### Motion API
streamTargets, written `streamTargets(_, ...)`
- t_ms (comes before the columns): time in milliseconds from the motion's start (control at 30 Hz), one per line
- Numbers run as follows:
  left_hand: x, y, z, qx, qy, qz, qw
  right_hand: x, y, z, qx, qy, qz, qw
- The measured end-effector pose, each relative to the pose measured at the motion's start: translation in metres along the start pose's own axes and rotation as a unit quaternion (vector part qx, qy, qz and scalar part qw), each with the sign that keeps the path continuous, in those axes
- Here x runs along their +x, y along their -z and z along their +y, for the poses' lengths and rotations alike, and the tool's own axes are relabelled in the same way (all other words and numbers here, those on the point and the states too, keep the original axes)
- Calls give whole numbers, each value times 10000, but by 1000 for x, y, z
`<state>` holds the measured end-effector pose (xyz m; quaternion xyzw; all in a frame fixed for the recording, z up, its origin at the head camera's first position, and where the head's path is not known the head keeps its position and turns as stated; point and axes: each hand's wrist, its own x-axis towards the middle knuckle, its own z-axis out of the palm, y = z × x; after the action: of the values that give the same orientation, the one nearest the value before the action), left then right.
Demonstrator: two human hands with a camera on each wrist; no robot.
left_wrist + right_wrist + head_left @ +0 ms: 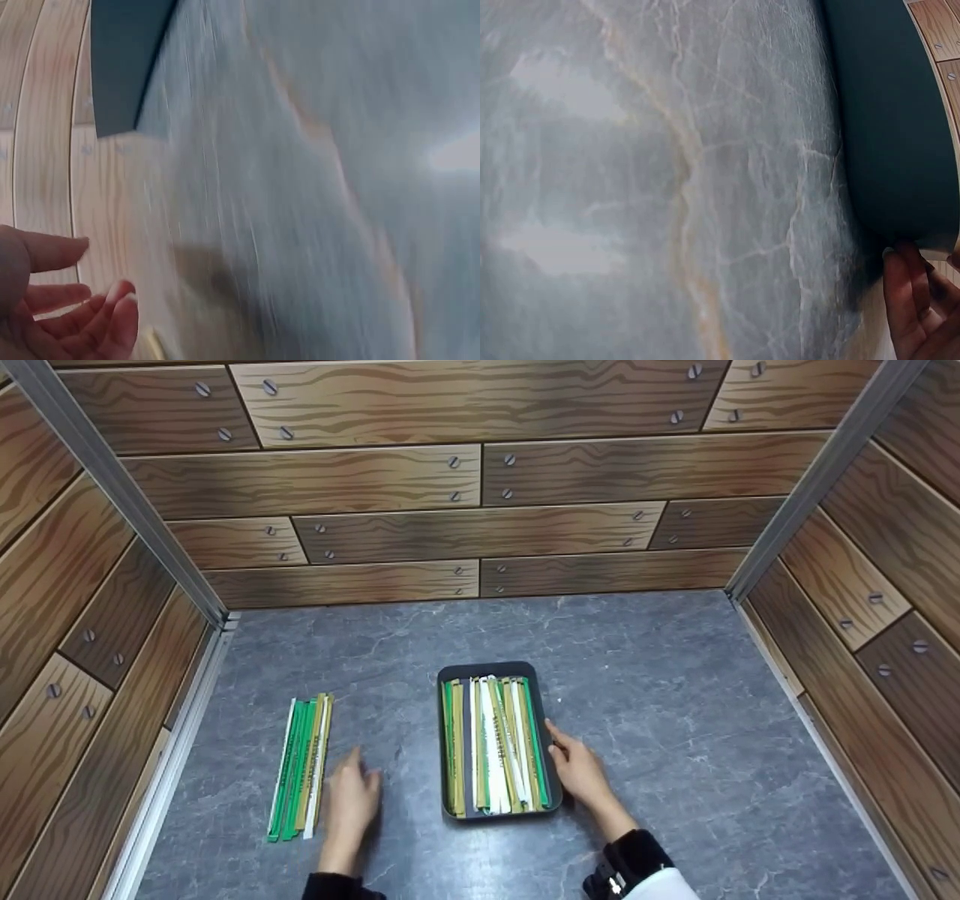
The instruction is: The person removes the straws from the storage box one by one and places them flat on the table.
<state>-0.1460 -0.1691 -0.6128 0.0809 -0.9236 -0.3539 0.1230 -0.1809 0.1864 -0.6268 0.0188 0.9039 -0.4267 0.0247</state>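
Note:
Just right of a loose row of long, slim printed stick packets [304,769] in green, gold and white is my left hand [352,795]. Its fingers are loosely bent with nothing between them, also in the left wrist view [82,315]. A black rectangular tray [499,669] holds several more such packets [495,750], laid lengthwise side by side. My right hand [581,769] holds the tray at its right side, finger and thumb at the edge. In the right wrist view, the fingertips [901,281] meet the tray's dark outer wall [900,135].
Both the packets and the tray lie on a grey marbled tabletop [637,660]. Wood-patterned panels wall it in at the back [390,472], left [45,675] and right [900,607], with metal rails [169,780] along the corners.

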Motion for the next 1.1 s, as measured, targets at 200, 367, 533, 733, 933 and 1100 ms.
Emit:
streamTargets(200,-2,-27,23,-954,-267,-219,9948,1,0,0,54,-85,-46,9999)
streamTargets(367,-1,-47,38,-1330,-234,-572,9892,1,-1,0,38,-75,-34,10000)
streamTargets(533,1,-62,48,-1628,-58,-822,9832,1,-1,1,51,-60,-57,10000)
streamTargets(733,3,-76,55,-1910,-144,-1056,9758,0,-2,0,-5,-55,-2,10000)
streamTargets(933,5,-83,56,-1890,-246,-1027,9763,0,-1,-1,-69,-22,49,10000)
streamTargets(1100,7,-84,55,-1888,-220,-1144,9751,0,-1,-1,-80,-55,49,9999)
